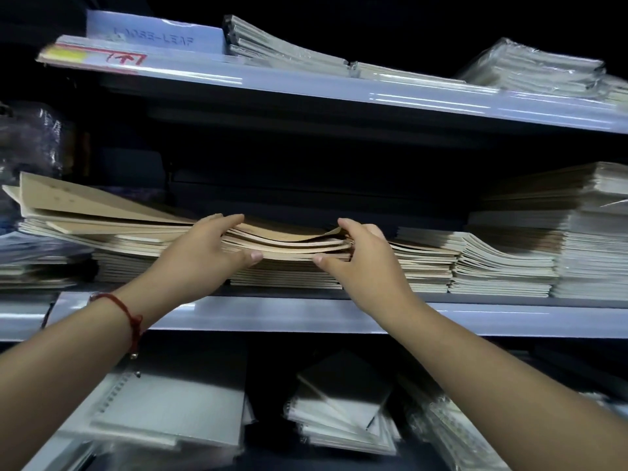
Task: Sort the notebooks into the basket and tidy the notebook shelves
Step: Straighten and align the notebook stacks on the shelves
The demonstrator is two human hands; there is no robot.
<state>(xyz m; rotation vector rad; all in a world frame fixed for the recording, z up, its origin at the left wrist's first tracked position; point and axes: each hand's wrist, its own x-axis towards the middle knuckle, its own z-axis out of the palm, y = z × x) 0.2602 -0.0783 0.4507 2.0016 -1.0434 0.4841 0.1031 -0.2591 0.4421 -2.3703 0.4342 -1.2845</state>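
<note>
A bundle of thin brown-covered notebooks [289, 243] lies bowed on top of a stack on the middle shelf [306, 316]. My left hand [207, 246] grips the bundle's left end, fingers over the top and thumb underneath. My right hand [360, 253] pinches its right end the same way. More brown notebooks [102, 212] fan out untidily to the left of the bundle. No basket is in view.
Wrapped stacks of pale notebooks [503, 266] and a taller pile [594, 232] fill the shelf's right side. The upper shelf [339, 93] carries loose-leaf packs [537, 66]. Spiral notebooks [343, 413] lie on the lower shelf. A dark plastic bag [34, 137] sits at far left.
</note>
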